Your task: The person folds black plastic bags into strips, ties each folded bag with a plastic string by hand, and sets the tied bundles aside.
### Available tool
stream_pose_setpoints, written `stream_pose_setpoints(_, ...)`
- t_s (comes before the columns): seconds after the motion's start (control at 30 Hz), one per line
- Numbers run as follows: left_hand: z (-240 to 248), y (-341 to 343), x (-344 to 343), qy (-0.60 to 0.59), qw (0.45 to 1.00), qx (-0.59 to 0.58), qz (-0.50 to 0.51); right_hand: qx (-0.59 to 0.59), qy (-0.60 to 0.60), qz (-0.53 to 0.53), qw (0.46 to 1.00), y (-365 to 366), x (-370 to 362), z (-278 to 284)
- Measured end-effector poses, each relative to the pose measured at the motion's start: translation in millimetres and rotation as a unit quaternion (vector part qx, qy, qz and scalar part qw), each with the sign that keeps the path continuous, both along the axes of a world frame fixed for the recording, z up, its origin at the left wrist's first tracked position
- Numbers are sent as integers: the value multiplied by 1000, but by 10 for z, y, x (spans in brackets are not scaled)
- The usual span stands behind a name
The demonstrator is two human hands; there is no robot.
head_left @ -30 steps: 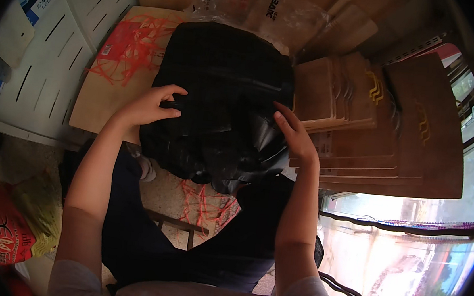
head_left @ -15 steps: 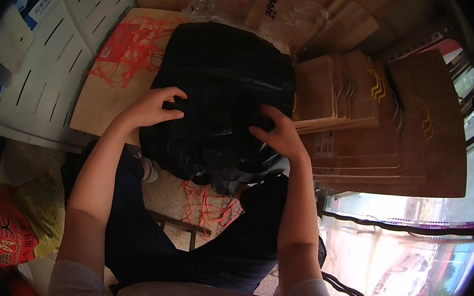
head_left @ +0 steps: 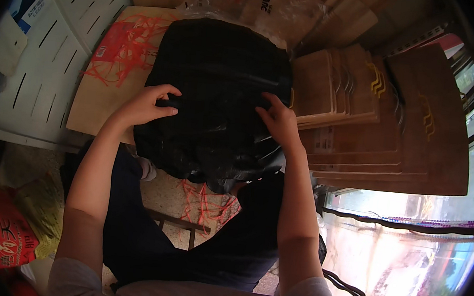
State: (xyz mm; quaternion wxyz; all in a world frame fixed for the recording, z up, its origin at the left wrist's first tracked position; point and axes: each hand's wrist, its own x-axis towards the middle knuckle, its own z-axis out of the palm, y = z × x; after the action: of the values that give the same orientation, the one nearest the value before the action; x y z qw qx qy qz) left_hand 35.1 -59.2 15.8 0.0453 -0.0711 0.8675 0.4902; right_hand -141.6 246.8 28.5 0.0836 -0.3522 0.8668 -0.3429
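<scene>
Fingers (head_left: 169, 89) of the left hand (head_left: 145, 106) curl over the left side of the black plastic (head_left: 217, 60), thumb and forefinger tips apart; whether the hidden ones grip a fold, I cannot tell. On the right side, the right hand (head_left: 282, 124) has its thumb and forefinger apart. Brown wooden boards (head_left: 444, 133) stand stacked at the right; a white slotted panel (head_left: 58, 45) rises at the left. Creased and bulky, the black plastic sits in the middle between the 2 hands, overlapping a pale board (head_left: 95, 106). Clear wrap (head_left: 295, 16) lies just beyond it, far side. At the near left is a red bag (head_left: 0, 211). Tangled red strips (head_left: 123, 60) lie on the pale board.
</scene>
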Motion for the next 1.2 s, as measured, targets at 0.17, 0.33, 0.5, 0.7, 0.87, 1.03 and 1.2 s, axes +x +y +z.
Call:
stream_pose_setpoints(0.17, 24, 57, 51, 20, 998, -48, 37, -49, -36, 22, 998, 38, 65, 37)
stream_pose_setpoints(0.33, 45, 114, 102, 46, 996, -55, 47, 12, -24, 33, 999, 138, 87, -74)
stream_pose_setpoints(0.5, -12, 221, 75, 84, 990, -78, 79, 42, 190, -5, 981, -45, 40, -274)
stream_pose_setpoints(0.7, 55, 129, 209, 265, 953, -134, 54, -85, 114, 46, 989, 113, 108, 56)
stream_pose_setpoints(0.87, 212, 115, 387, 158, 978, -130, -35, 16, 36, 126, 991, 387, 184, 178)
stream_pose_setpoints(1.03, 203, 91, 392, 103, 979, -166, -62, 59, 74, 108, 990, 322, 160, 38)
stream_pose_setpoints(1.2, 187, 55, 394, 101, 971, -200, -84, 73, 107, 115, 985, 267, 98, -34)
